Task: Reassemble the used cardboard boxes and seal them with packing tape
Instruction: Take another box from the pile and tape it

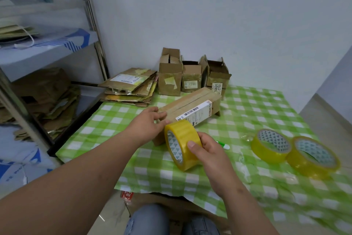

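A long brown cardboard box (192, 104) with a white barcode label lies on its side on the green checked tablecloth (247, 112), its top flaps closed with a seam between them. My left hand (148, 123) rests on its near left end, fingers straight. My right hand (207, 151) grips a yellow roll of packing tape (181, 139), held upright right in front of the box's near end, thumb on the roll's outer face.
Two more yellow tape rolls (271, 146) (314, 156) lie at the right. A green and white pen (222, 144) lies behind my right hand. Three upright open boxes (170, 80) and a stack of flattened cardboard (129, 88) stand at the back. A metal shelf (89, 15) stands left.
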Available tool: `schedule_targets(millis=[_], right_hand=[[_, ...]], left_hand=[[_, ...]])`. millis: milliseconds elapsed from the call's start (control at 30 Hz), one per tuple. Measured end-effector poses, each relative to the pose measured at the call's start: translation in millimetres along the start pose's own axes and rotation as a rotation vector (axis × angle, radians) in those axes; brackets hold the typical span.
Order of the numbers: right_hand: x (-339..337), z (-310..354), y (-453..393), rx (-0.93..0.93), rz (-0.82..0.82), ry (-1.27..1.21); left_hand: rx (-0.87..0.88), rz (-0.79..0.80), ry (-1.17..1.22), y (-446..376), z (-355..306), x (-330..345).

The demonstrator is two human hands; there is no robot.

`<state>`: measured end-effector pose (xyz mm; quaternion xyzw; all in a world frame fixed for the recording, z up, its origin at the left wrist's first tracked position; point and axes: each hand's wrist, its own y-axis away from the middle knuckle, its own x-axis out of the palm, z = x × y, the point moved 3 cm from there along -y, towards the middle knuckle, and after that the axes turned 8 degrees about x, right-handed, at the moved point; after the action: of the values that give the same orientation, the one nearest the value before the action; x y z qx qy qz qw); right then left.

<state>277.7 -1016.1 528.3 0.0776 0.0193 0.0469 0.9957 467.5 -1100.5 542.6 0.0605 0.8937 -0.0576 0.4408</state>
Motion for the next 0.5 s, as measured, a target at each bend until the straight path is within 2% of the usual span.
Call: schedule_targets(millis=[333, 500], right_hand=[[1, -13, -2, -0.007, 0.138, -0.236], [6, -15, -4, -0.028, 0.136, -0.3]], left_hand=[[-0.046, 0.098, -0.15, -20, -2, -9], [-0.031, 0.144, -0.204, -27, -5, -13]])
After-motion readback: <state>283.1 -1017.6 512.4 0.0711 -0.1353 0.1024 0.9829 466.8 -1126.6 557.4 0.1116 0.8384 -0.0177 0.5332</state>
